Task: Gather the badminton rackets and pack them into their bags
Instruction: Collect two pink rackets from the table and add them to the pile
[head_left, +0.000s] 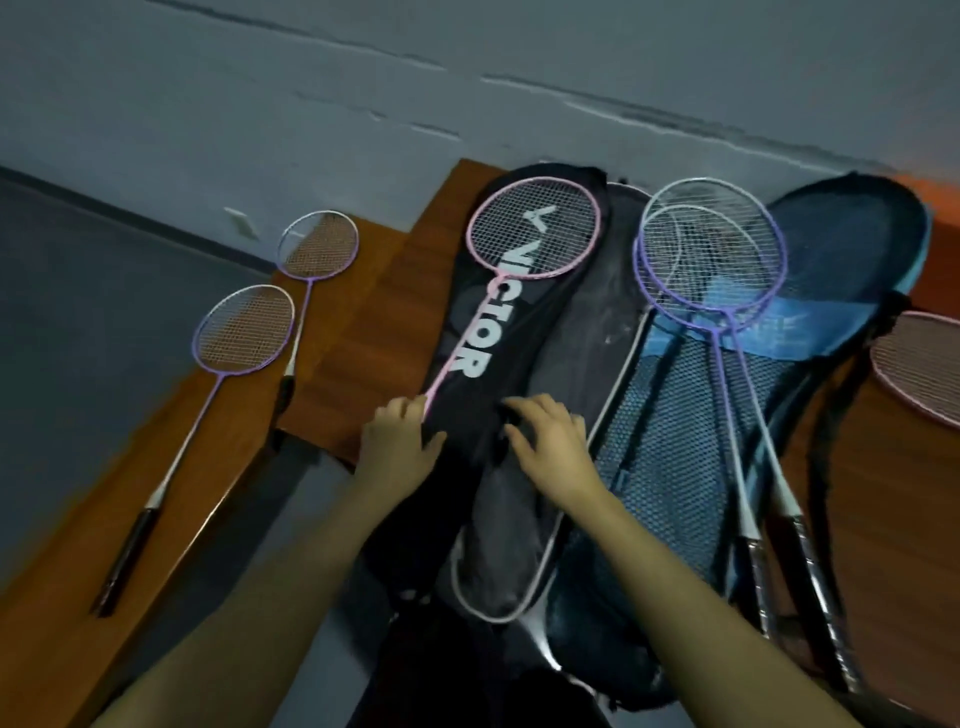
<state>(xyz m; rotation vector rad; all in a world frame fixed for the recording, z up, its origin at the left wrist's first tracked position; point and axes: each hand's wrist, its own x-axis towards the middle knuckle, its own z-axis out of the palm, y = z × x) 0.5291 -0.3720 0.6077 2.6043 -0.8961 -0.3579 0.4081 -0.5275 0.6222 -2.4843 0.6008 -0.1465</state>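
hands (400, 441) on black bag (498, 322), rackets (711, 249) around

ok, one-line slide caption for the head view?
Both hands, left and right, rest on the black Victor bag under a pink racket; other rackets lie unpacked.

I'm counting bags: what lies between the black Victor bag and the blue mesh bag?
In the head view, a grey bag with pale piping lies between the black Victor bag and the blue mesh bag, partly tucked under both.
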